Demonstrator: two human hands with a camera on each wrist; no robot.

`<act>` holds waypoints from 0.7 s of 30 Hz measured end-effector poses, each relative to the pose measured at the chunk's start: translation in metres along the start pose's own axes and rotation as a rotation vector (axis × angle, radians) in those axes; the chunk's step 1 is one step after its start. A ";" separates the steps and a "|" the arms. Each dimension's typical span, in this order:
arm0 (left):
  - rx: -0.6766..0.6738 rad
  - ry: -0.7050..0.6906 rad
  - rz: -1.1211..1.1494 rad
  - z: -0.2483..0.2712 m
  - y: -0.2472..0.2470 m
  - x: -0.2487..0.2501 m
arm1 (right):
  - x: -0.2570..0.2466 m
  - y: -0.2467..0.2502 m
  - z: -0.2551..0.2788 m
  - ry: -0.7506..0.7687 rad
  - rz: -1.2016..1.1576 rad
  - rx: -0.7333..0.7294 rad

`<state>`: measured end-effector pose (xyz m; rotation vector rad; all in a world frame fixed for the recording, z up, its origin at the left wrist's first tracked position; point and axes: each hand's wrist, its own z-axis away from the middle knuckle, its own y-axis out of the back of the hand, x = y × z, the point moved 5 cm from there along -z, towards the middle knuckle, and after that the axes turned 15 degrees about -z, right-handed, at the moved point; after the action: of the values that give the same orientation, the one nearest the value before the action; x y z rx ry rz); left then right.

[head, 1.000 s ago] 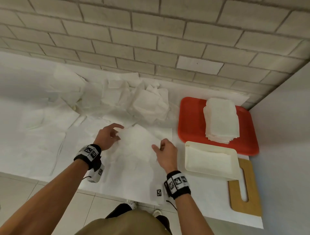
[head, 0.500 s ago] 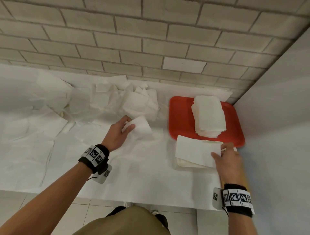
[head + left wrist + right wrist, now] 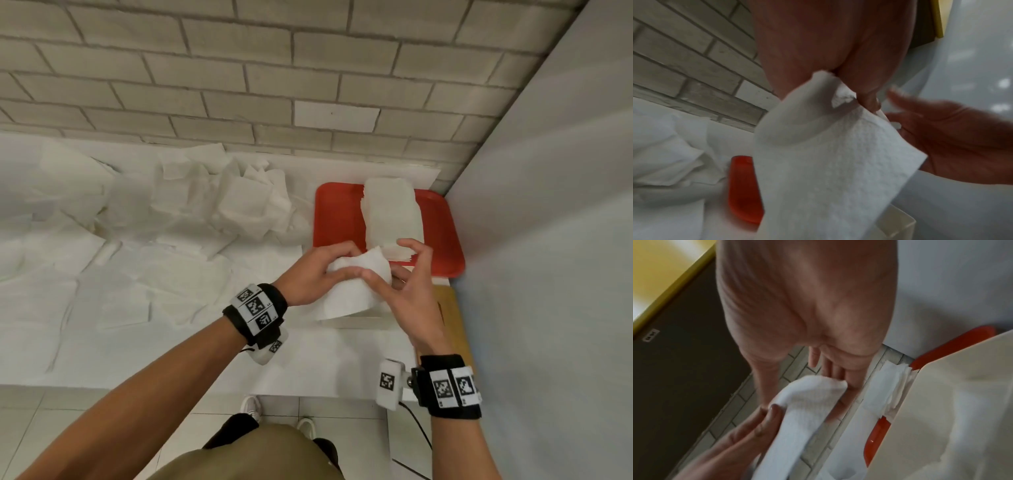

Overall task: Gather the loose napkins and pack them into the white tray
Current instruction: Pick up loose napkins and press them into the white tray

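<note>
My left hand (image 3: 329, 270) pinches a white napkin (image 3: 352, 294) by its top edge and holds it hanging over the white tray (image 3: 356, 323), which it mostly hides. In the left wrist view the napkin (image 3: 828, 162) droops from my fingers above a tray corner (image 3: 898, 222). My right hand (image 3: 397, 267) is beside it, its straight fingers (image 3: 836, 369) touching the napkin (image 3: 809, 395) without gripping it. More napkin paper lies inside the tray (image 3: 941, 363). Loose napkins (image 3: 246, 205) lie piled at the back of the table.
A red tray (image 3: 334, 219) with a neat stack of napkins (image 3: 390, 212) sits behind the white tray. A wooden board (image 3: 448, 308) lies under its right side. A grey wall (image 3: 548, 240) closes the right; a brick wall (image 3: 239, 85) runs behind.
My left hand has carried a napkin from the middle of the table rightward to over the white tray. My right hand has left the napkin it laid there and come up to meet it.
</note>
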<state>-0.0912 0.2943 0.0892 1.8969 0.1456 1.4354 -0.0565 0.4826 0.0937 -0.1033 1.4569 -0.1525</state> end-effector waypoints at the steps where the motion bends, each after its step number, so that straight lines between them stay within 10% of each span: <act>1: -0.010 0.014 -0.025 -0.004 -0.006 0.001 | 0.001 0.007 -0.001 0.017 0.028 0.043; 6: 0.012 0.237 -0.217 -0.002 -0.026 -0.028 | 0.021 0.071 -0.013 0.076 0.411 0.353; 14: 0.169 0.301 -0.319 0.008 -0.047 -0.054 | 0.066 0.066 -0.040 0.116 1.014 0.266; 21: 0.232 0.465 -0.536 0.067 0.046 -0.150 | 0.048 0.027 -0.031 0.220 1.144 0.351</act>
<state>-0.1034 0.1540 -0.0071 1.4926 0.9991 1.4857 -0.0807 0.5021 0.0389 1.0454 1.4833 0.5303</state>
